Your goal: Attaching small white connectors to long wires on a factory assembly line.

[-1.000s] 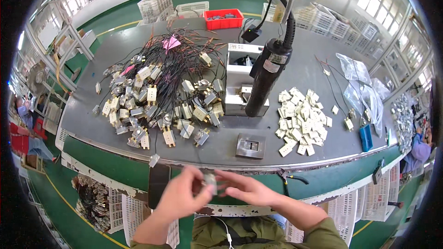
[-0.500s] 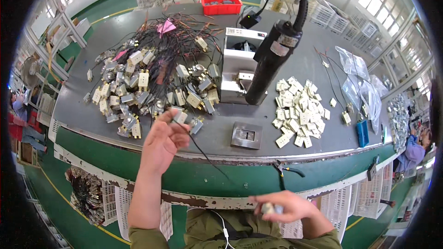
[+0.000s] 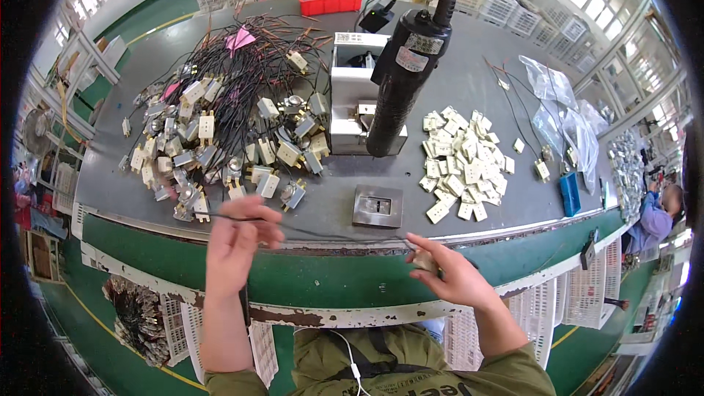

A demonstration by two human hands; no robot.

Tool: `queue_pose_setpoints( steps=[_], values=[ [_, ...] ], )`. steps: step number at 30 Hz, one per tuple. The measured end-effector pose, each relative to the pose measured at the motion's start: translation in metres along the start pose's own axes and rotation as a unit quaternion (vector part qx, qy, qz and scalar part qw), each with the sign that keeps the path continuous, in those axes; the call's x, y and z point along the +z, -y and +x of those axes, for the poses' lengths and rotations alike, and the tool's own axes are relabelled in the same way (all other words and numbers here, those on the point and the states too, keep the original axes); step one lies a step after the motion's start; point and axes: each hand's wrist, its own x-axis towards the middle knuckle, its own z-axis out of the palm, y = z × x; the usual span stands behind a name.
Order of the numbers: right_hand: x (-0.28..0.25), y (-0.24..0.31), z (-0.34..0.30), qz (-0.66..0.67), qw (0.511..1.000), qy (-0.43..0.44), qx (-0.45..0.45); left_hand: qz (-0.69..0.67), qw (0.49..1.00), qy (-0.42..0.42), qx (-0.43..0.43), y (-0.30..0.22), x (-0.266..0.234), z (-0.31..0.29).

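A thin black cable [image 3: 334, 236] stretches between my two hands above the bench's front edge. My left hand [image 3: 236, 249] has its fingers closed loosely around the cable; some blur hides the exact grip. In my right hand [image 3: 460, 279], thumb and fingers close on a small cream-coloured connector [image 3: 424, 261] where the cable comes in. A heap of cream-and-grey plug parts with black leads [image 3: 207, 128] lies beyond my left hand. Between and beyond the hands sits a square metal fixture block [image 3: 378, 218] with a slot in its top.
A pile of cream plastic covers [image 3: 469, 169] lies right of the fixture. A press-like machine [image 3: 345, 114] stands behind it, with a thick black cylinder [image 3: 402, 81] hanging in front. Farther right are a blue box [image 3: 570, 194] and plastic bags [image 3: 561, 128]. A red tray [image 3: 330, 0] is at the back.
My left hand has come down and slightly left, drawing the cable nearly level. My right hand has risen from my lap to the bench edge, reaching the cable. The view has shifted slightly.
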Motion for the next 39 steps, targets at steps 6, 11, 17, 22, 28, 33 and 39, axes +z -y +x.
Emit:
queue_pose_setpoints(
  steps=[6,11,17,22,28,33,39],
  values=[
    [0.022,0.007,0.034,0.122,0.986,0.043,-0.102,-0.037,0.987,0.123,-0.092,0.015,0.036,-0.014],
    [0.044,0.017,0.053,-0.009,0.988,-0.034,-0.150,0.015,0.981,0.177,-0.076,0.019,0.063,-0.019],
    [0.045,0.018,0.056,-0.027,0.974,-0.047,-0.220,-0.006,0.985,0.141,-0.097,0.020,0.055,-0.015],
    [0.050,0.019,0.057,-0.003,0.983,-0.069,-0.172,0.044,0.986,0.116,-0.112,0.032,0.063,-0.021],
    [0.050,0.018,0.056,-0.012,0.983,-0.057,-0.172,0.114,0.977,0.130,-0.126,0.037,0.070,-0.030],
    [0.048,0.017,0.055,-0.026,0.973,-0.072,-0.217,0.143,0.981,0.099,-0.092,0.035,0.069,-0.031],
    [0.052,0.023,0.050,-0.025,0.968,-0.109,-0.224,0.154,0.982,0.107,0.007,0.036,0.069,-0.033]
  ],
)
